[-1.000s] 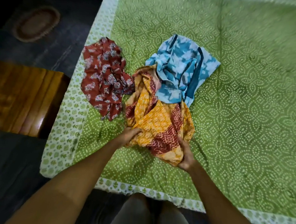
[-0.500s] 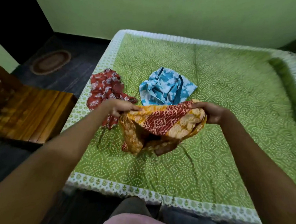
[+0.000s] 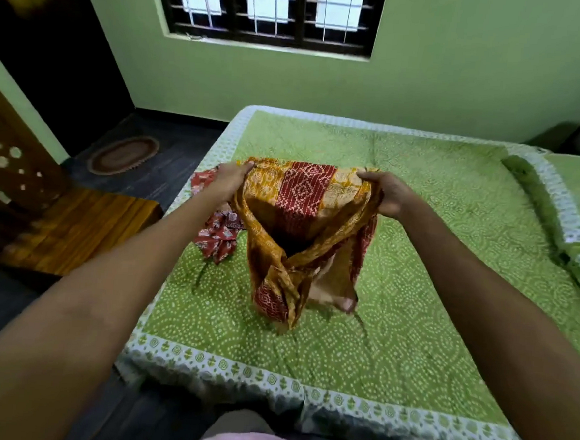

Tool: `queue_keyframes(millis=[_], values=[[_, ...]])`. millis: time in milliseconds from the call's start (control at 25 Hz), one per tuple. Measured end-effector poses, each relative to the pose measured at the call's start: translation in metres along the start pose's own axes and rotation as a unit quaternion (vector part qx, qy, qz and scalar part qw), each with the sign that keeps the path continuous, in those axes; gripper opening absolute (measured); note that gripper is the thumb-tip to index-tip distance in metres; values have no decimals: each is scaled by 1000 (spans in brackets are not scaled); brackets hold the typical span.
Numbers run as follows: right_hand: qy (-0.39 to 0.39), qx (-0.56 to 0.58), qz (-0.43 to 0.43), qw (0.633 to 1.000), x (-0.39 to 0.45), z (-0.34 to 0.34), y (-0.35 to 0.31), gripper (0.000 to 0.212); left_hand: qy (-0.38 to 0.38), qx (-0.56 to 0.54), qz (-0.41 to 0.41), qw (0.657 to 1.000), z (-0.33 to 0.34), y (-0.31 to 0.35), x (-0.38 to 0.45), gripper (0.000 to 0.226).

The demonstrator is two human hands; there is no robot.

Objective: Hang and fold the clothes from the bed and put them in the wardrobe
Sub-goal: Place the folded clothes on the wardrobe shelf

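Note:
An orange and red patterned garment (image 3: pixel 299 220) hangs in the air over the green bed (image 3: pixel 430 298). My left hand (image 3: pixel 231 181) grips its top left corner and my right hand (image 3: pixel 385 192) grips its top right corner, stretching the upper edge between them. Its lower end droops down toward the bedspread. A red printed garment (image 3: pixel 217 235) lies crumpled on the bed behind my left arm. The blue garment is hidden behind the raised cloth.
A wooden bench (image 3: pixel 78 229) stands left of the bed on the dark floor, with an oval mat (image 3: pixel 123 155) beyond it. A pillow (image 3: pixel 578 202) lies at the bed's right edge. A barred window (image 3: pixel 272 12) is in the green wall.
Both hands have lifted the orange garment off the bed and spread its top edge wider. My view has tilted up, and the blue garment went out of sight behind the cloth.

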State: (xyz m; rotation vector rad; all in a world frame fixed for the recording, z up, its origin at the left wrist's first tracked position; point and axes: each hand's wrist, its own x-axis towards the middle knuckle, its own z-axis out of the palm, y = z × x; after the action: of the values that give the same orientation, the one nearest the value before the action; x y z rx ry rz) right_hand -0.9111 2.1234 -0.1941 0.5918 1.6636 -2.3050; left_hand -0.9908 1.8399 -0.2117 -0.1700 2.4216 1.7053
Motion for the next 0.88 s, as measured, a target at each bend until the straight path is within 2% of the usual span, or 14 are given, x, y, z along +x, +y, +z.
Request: queue_keyframes(millis=[80,160,200,240,320,360,440,480,560,600,640,720,800,880], values=[[34,-72,2,997,3,-3,-21,18,42,126,70,989,-15,3,0,42],[27,-104,4,994,1,0,-46,20,34,147,127,980,-30,16,3,38],[24,-92,-9,995,-2,3,-57,20,38,108,140,984,-37,26,8,35],[20,-38,-41,998,-3,6,-66,20,37,-8,141,989,-43,36,16,27],[-22,125,-110,986,-8,17,-72,16,-4,-247,125,961,-47,47,27,20],[-44,129,-119,983,-4,21,-63,12,-42,-241,111,963,-44,45,32,31],[-37,-59,-66,995,12,30,-27,15,-103,-7,58,993,-31,19,37,34],[-18,-132,-39,990,25,31,-10,11,-112,97,44,988,-24,1,44,26],[52,-114,-24,992,49,32,4,9,-51,156,51,985,-17,-18,64,18],[85,-87,-17,992,57,31,0,14,-18,102,41,994,-20,-19,77,18],[105,-73,-15,992,63,28,-7,18,-9,-5,14,1000,-24,-18,88,20],[137,-97,-37,985,71,21,-24,19,-23,-177,-43,983,-32,-11,108,21],[156,-118,-61,979,74,12,-43,20,-33,-264,-66,962,-43,-3,125,21],[167,-81,-95,978,72,3,-64,22,-24,-295,-79,952,-58,5,139,18]])
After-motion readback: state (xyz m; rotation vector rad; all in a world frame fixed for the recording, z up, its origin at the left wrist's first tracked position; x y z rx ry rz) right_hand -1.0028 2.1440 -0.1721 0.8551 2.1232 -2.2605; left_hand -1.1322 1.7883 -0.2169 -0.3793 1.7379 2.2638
